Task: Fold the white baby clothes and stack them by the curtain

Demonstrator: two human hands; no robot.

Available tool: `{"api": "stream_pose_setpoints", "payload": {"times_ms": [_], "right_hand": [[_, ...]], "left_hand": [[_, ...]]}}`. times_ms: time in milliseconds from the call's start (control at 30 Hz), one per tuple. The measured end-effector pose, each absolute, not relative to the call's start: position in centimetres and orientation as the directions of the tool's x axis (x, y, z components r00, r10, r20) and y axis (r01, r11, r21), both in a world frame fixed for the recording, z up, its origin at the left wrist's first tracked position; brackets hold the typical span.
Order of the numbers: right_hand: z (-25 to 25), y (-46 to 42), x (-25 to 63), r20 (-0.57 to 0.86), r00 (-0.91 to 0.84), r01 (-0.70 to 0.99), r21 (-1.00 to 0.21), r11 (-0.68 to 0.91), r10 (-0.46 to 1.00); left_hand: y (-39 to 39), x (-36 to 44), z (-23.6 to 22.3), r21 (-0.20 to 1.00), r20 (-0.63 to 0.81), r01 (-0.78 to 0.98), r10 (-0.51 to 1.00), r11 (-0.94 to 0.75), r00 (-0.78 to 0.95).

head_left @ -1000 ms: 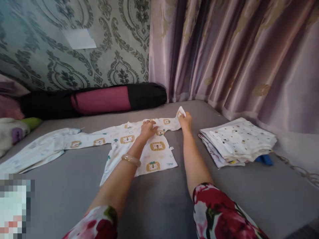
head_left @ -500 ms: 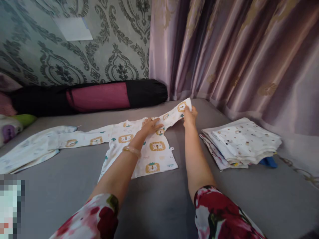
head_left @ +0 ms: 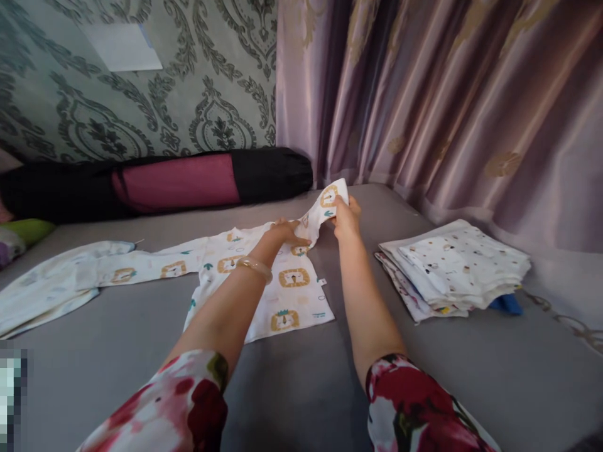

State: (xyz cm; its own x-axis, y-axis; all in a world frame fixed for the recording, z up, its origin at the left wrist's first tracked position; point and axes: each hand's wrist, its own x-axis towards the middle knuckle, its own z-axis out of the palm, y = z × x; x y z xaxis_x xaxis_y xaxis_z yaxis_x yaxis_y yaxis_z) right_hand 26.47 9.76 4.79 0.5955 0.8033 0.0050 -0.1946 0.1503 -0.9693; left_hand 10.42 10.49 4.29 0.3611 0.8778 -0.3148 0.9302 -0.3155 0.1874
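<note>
A small white long-sleeved shirt with a lion print lies spread on the grey bedsheet. My left hand rests on its right shoulder, palm down, with the thumb stretched out to the right; some of its fingertips are hidden. My right hand grips the end of the right sleeve, lifted off the bed and bent upward. The other sleeve stretches flat to the left and meets a pale printed garment.
To the right sits a stack of folded clothes, with a blue piece beneath. A long black and maroon bolster bag lies along the patterned wall. Purple curtains hang behind the bed.
My right hand has drawn the sleeve end a little toward my left hand, so the sleeve now bends instead of stretching straight. The view has shifted slightly.
</note>
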Motion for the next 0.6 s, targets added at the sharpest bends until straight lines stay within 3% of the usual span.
{"api": "stream_pose_setpoints", "payload": {"times_ms": [233, 367, 500, 600], "right_hand": [[5.5, 8.7, 22.8, -0.072, 0.5, -0.324, -0.94, 0.11, 0.863], [5.2, 8.6, 21.7, -0.091, 0.479, -0.326, -0.942, 0.081, 0.873], [4.7, 8.6, 20.3, -0.013, 0.472, -0.15, -0.986, 0.066, 0.881], [4.2, 7.7, 18.4, 0.088, 0.373, 0.083, -0.995, 0.061, 0.923]], "left_hand": [[11.8, 10.5, 3.7, 0.277, -0.32, 0.918, 0.874, -0.282, 0.365], [10.6, 8.1, 3.0, 0.572, -0.194, 0.785, 0.889, -0.24, 0.414], [7.8, 4.3, 2.7, 0.855, -0.08, 0.519, 0.986, -0.009, 0.149], [5.6, 1.4, 2.3, 0.949, -0.122, 0.287, 0.991, 0.134, -0.06]]}}
